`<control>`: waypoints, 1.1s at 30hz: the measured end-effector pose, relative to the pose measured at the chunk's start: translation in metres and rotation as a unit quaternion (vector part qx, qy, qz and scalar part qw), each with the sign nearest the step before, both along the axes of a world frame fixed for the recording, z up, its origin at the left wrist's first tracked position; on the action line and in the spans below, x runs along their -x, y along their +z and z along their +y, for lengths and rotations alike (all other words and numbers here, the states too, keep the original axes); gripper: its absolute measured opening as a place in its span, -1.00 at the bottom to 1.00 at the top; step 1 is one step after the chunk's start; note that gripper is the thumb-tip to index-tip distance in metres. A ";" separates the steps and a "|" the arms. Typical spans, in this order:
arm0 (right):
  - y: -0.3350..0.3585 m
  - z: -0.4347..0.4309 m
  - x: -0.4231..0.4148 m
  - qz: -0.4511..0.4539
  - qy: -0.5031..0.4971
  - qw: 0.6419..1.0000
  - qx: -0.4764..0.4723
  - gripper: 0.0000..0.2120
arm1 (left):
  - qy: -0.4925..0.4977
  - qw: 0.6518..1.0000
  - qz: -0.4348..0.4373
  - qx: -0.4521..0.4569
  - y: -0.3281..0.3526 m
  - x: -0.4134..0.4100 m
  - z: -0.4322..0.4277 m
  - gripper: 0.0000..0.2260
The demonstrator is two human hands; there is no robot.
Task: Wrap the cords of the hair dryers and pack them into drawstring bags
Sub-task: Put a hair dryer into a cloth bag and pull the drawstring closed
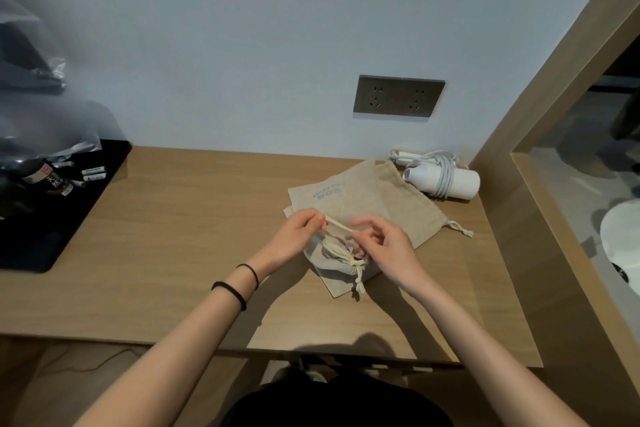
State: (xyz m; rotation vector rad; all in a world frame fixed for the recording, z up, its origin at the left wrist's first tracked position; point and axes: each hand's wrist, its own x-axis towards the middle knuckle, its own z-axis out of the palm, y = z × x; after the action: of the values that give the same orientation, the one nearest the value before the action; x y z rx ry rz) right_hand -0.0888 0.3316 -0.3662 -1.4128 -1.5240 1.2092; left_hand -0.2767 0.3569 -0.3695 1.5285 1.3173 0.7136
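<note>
Two bare hands meet above the middle of a wooden worktop [173, 236]. The left hand [298, 236] pinches one end of a cream drawstring [339, 226] between thumb and curled fingers. The right hand [384, 253] pinches the other end, so the drawstring runs taut between them. Two black hair ties [239, 291] circle the left wrist.

Just below the hands lies a bunched beige bag [329, 258], its mouth gathered tight and its knotted ends trailing towards the near edge. What is inside cannot be seen. It rests on a stack of flat bags [346, 198]; the top one carries blue print.

At the far right, against the wall, lies a white hair dryer [460, 180] with its white cord [445, 172] looped around the body. A grey wall socket [398, 99] sits above. At the left a black tray [52, 218] holds small batteries and a bottle.
</note>
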 end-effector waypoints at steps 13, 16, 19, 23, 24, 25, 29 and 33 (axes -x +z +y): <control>-0.022 -0.013 0.005 -0.339 0.108 0.934 -0.038 -0.83 | 0.030 0.998 0.023 0.057 -0.044 -0.009 0.013 -0.83; -0.026 -0.013 0.006 -0.352 0.131 0.927 -0.014 -0.69 | 0.025 0.998 0.025 0.053 -0.046 -0.009 0.011 -0.83; -0.032 -0.013 0.002 -0.352 0.132 0.926 -0.044 -0.67 | 0.023 0.998 0.028 0.047 -0.046 -0.007 0.008 -0.82; -0.036 -0.016 -0.004 -0.299 0.086 0.947 -0.076 -0.86 | 0.024 0.998 0.029 0.044 -0.045 -0.005 0.004 -0.84; -0.037 -0.016 -0.005 -0.278 0.069 0.955 -0.073 -0.89 | 0.025 0.998 0.031 0.042 -0.044 -0.004 0.003 -0.84; -0.037 -0.016 -0.007 -0.253 0.052 0.964 -0.066 -0.91 | 0.025 0.998 0.035 0.042 -0.044 -0.003 0.002 -0.83; -0.035 -0.011 -0.019 -0.174 0.029 0.984 0.001 -0.92 | 0.020 0.997 0.057 0.042 -0.041 -0.003 -0.004 -0.80; -0.035 -0.007 -0.026 -0.221 0.058 0.973 -0.030 -0.93 | 0.033 0.995 0.086 0.036 -0.037 -0.007 -0.009 -0.79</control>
State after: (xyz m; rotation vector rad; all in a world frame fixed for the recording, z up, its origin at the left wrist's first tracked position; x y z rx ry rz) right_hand -0.0623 0.3242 -0.4009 -1.6474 -1.9491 0.9411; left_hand -0.2701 0.3483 -0.4061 1.5208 1.5122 0.5801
